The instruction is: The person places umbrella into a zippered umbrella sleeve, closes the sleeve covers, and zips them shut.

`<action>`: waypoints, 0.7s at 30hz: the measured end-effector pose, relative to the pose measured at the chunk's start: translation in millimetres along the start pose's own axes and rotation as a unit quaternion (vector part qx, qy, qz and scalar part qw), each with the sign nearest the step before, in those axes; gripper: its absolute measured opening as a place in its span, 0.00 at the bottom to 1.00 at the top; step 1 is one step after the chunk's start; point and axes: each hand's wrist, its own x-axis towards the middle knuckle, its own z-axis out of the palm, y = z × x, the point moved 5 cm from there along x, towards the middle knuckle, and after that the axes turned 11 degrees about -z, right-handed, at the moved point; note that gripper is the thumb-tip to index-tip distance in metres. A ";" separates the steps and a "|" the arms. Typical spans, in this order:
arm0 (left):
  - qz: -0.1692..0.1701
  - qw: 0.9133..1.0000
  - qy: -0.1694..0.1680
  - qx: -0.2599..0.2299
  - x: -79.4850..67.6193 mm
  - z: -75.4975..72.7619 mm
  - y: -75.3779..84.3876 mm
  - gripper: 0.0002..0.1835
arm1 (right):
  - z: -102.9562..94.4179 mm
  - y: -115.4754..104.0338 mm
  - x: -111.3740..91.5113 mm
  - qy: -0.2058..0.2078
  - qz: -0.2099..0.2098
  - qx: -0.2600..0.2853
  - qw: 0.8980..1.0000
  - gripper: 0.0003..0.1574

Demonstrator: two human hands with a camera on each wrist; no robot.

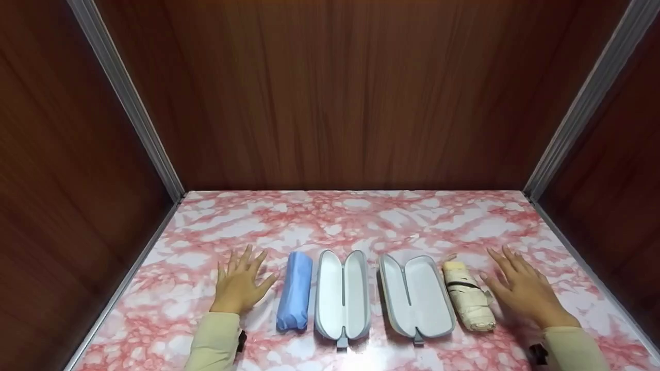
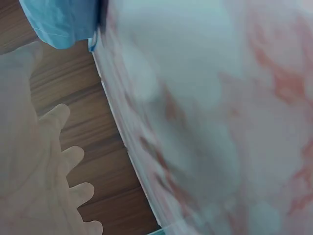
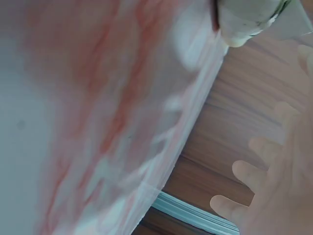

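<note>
My left hand (image 1: 238, 283), fingers spread, is palm-down over the table, just left of a folded blue umbrella (image 1: 295, 290). Part of that umbrella (image 2: 63, 22) shows at the top left of the left wrist view. Two long grey cases, a left case (image 1: 331, 299) and a right case (image 1: 428, 293), lie unfolded side by side with pale insides facing up. Beyond them is a rolled cream umbrella (image 1: 469, 304) with a dark band round it. To its right my right hand (image 1: 531, 293) is stretched out with straight fingers. Neither hand holds anything.
The table (image 1: 330, 216) has a red and white marbled top. Dark wood-grain panels (image 1: 330, 93) rise at the back and both sides, with metal strips (image 1: 129, 103) at the corners and along the side edges.
</note>
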 end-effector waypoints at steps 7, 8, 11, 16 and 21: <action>0.012 1.000 -0.007 0.007 -3.2 -8.0 14.9 0.37 | -2.6 -9.4 3.6 0.008 -0.004 0.009 1.000 0.44; 0.013 1.000 -0.010 0.007 -3.5 -8.7 17.1 0.36 | -3.2 -10.7 4.1 0.009 -0.005 0.010 1.000 0.44; 0.019 1.000 -0.012 0.006 -4.5 -10.7 23.3 0.35 | -5.5 -15.2 5.4 0.013 -0.009 0.012 1.000 0.43; 0.030 1.000 -0.006 -0.001 -5.3 -12.9 32.4 0.36 | -8.1 -21.3 7.4 0.014 -0.020 0.013 1.000 0.43; 0.047 0.999 -0.001 -0.012 -7.6 -14.9 43.0 0.36 | -10.7 -28.5 8.4 0.032 -0.033 0.031 0.998 0.41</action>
